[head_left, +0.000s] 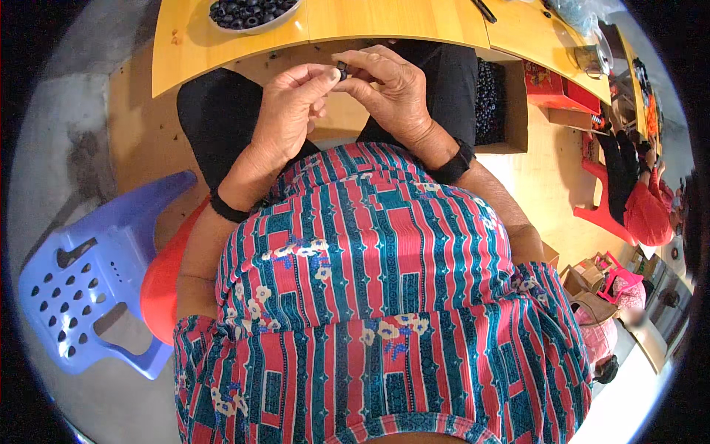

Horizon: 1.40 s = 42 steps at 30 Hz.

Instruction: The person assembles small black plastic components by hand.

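Observation:
Just off the table's near edge, over my lap, both hands meet at a small black part, mostly hidden by the fingertips. My left hand pinches it between thumb and fingers. From the other side, the thumb and index finger of my right hand close on the same part. Its exact kind is too small to make out. Beyond the hands, a white bowl on the table holds many black, round pieces, some with a hole showing.
A yellow wooden table spans the far side. Right of my knees, a cardboard box holds small dark pieces, near a red box. A metal mug stands at right. Left is a blue plastic chair. A person in red sits far right.

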Available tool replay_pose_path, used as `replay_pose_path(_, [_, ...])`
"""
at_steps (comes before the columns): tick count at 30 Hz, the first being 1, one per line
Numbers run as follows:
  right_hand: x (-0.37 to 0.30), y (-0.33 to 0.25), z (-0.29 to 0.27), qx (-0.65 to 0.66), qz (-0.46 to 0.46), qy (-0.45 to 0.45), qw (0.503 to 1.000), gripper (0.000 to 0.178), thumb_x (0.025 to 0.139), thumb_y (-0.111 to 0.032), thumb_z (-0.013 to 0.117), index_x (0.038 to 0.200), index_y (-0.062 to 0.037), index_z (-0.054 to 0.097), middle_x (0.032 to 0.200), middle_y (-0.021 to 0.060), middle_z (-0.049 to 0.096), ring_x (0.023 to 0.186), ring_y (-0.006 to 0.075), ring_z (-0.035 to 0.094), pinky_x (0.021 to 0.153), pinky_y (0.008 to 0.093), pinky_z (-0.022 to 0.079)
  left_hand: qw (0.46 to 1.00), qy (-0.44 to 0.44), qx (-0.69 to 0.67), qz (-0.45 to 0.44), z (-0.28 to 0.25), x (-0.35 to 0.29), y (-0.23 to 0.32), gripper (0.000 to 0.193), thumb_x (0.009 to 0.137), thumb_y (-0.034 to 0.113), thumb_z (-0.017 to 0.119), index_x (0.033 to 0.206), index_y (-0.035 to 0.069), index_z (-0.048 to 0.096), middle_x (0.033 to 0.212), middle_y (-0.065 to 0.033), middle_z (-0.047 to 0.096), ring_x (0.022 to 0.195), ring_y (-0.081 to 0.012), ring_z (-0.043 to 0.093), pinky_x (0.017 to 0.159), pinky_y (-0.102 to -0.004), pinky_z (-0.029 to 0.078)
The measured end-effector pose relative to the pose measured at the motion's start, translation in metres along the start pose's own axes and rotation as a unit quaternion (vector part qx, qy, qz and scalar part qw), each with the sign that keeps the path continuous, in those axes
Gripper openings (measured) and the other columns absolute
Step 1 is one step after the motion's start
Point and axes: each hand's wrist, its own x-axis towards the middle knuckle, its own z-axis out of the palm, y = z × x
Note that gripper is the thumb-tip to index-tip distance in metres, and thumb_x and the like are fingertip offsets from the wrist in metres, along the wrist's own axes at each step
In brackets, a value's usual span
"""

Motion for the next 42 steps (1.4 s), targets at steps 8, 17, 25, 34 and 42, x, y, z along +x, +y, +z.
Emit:
replay_pose_path(8, [0.001,-0.002,0.0,-0.001,-0.016,-0.014,1.0,0.031,0.072,-0.014,0.071,0.102,-0.0067,0.062,0.082,0.0094,0.059,0.067,0.0216,0.06,0.059,0.0284,0.05,1.0,-0.001,-0.017,0.019,0.004,-0.002,0.001,0.018,0.086,0.019,0.062,0.089,0.002,0.062,0.064,0.0055,0.047,0.054,-0.0033,0.04,0.05,-0.0186,0.036])
replay_pose_path(17, [-0.003,-0.001,0.005,-0.089,-0.026,-0.033,0.995,0.031,0.076,-0.011,0.065,0.105,-0.006,0.053,0.084,0.0116,0.055,0.076,0.0291,0.059,0.063,0.0354,0.049,0.999,-0.005,-0.022,0.026,0.005,0.0,-0.002,0.017,0.088,0.019,0.059,0.091,0.002,0.062,0.065,0.0043,0.048,0.054,-0.0038,0.041,0.051,-0.0194,0.037])
replay_pose_path(25, [-0.004,-0.002,0.0,0.003,-0.014,-0.058,0.998,0.03,0.082,-0.01,0.058,0.109,-0.0036,0.048,0.088,0.015,0.055,0.084,0.0327,0.058,0.072,0.0366,0.047,0.95,-0.068,0.2,0.229,0.013,0.001,0.003,0.038,0.084,0.025,0.063,0.11,-0.001,0.052,0.079,-0.0006,0.052,0.069,-0.0073,0.05,0.061,-0.0207,0.043])
replay_pose_path(34, [-0.004,-0.008,-0.002,-0.001,-0.066,-0.054,0.996,0.028,0.085,-0.009,0.053,0.111,-0.0018,0.046,0.091,0.0159,0.055,0.086,0.0343,0.058,0.075,0.0368,0.047,0.848,-0.074,0.389,0.353,0.018,0.002,0.013,0.036,0.085,0.026,0.059,0.107,0.0,0.049,0.086,-0.0142,0.055,0.074,-0.0251,0.055,0.069,-0.0324,0.045])
replay_pose_path(42, [-0.003,-0.009,-0.005,-0.024,-0.074,-0.051,0.996,0.028,0.083,-0.005,0.053,0.11,-0.0027,0.046,0.091,0.0172,0.055,0.083,0.0362,0.058,0.07,0.0382,0.048,0.834,-0.054,0.405,0.371,0.022,-0.002,0.01,0.036,0.086,0.027,0.057,0.107,0.0,0.048,0.093,-0.019,0.055,0.085,-0.0348,0.057,0.073,-0.0369,0.045])
